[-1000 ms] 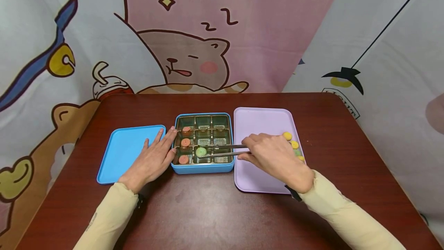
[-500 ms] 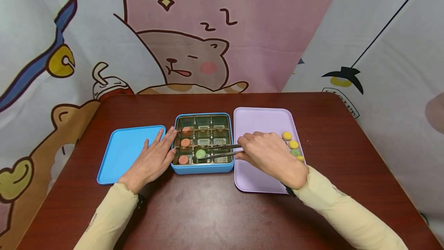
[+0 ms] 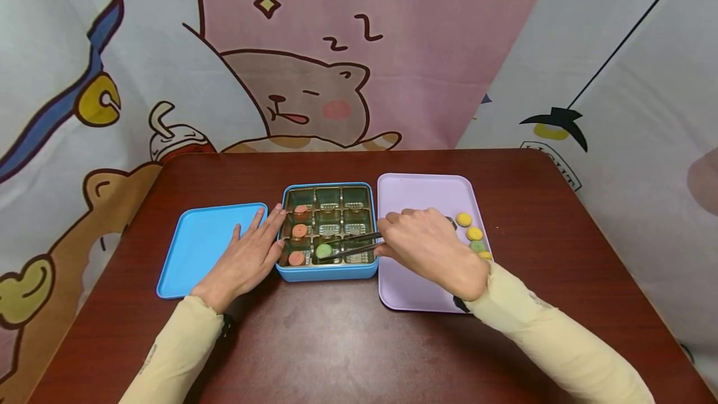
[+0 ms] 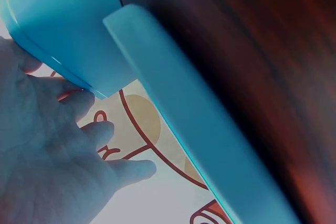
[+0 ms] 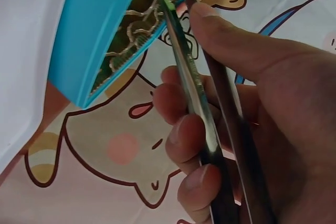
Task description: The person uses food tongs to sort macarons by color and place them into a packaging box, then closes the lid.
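Note:
My right hand holds metal tongs, with fingers and thumb curled round the two arms. The tongs' tips reach into the blue box, one on each side of a round green piece in the front middle compartment. Whether they still pinch it, I cannot tell. Three orange pieces sit in the left column, one per compartment. My left hand lies with straight fingers against the box's left side; in the left wrist view its fingertips touch the blue wall.
A blue lid lies left of the box, partly under the left hand. On the right, a lilac tray carries yellow pieces and a green piece along its right edge. Behind the brown table hangs a printed cloth.
My right hand has moved a little left with the tongs. The green piece sits slightly lower in its compartment. My left hand has stayed in place.

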### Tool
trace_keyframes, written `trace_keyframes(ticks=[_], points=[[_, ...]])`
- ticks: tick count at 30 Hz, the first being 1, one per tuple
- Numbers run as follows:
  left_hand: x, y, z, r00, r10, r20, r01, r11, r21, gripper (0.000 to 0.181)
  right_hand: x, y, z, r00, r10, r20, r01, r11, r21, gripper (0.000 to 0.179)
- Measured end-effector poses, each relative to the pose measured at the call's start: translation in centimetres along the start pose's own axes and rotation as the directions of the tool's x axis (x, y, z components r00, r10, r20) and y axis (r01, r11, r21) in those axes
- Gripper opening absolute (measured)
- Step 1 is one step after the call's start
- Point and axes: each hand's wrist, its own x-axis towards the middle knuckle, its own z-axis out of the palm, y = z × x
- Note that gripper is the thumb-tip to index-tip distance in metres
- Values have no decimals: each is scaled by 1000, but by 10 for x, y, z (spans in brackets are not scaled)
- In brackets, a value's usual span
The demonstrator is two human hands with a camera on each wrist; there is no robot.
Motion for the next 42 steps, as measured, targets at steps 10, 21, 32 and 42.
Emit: trace_keyframes(ticks=[10,21,32,42], points=[[1,-1,1,1000,1,-13,-1,1000,7,61,7,-6,-6,999,8,36,-9,1000,12,40],[2,0,2,1000,4,-12,-4,1000,-3,60,-15,14,-5,995,83,63,-87,994,64,40],[2,-2,0,1000,2,-4,-2,1000,4,61,-63,46,-6,979,204,14,-202,954,223,42],[2,-1,1,1000,-14,17,14,1000,2,63,-110,79,-8,941,336,-30,-321,919,228,45]])
